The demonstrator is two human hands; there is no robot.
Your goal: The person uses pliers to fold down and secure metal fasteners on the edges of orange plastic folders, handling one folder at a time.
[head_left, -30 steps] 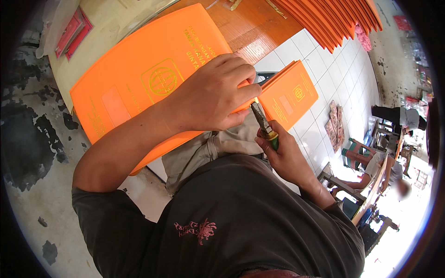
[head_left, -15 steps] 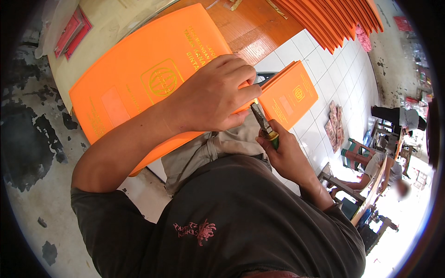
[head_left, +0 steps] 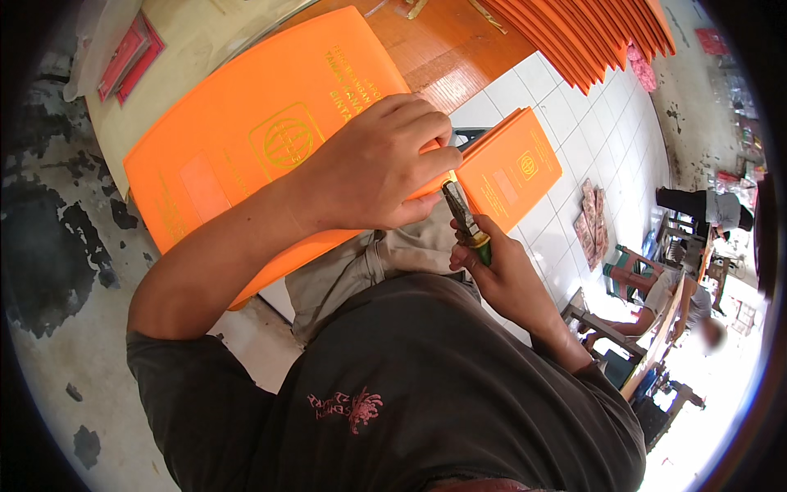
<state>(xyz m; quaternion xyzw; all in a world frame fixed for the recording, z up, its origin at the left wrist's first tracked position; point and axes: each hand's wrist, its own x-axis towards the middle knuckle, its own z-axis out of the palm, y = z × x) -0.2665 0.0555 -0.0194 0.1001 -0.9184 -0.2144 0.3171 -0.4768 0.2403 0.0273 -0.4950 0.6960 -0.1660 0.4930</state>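
Observation:
A large orange folder (head_left: 221, 123) with gold print lies slanted at the table's edge, above my lap. My left hand (head_left: 393, 168) is closed over its right-hand edge, fingers curled and thumb reaching towards the corner. Close beside those fingertips are the jaws of the pliers (head_left: 466, 217), which have green and yellow handles. My right hand (head_left: 500, 258) is wrapped round these handles. Whether the jaws touch the folder's edge I cannot tell. Just beyond my left fingers sits a stack of smaller-looking orange folders (head_left: 512, 168).
More orange folders (head_left: 586, 37) fan out in a pile at the top right. The wooden tabletop (head_left: 459, 57) carries a few scraps. Patterned cloth (head_left: 589, 221) lies on the white tile floor (head_left: 541, 82). At the far right another person (head_left: 656, 303) sits at a bench.
The pliers in my right hand have turned slightly and drawn back a little from the folder's edge. My left hand keeps its hold, almost unmoved.

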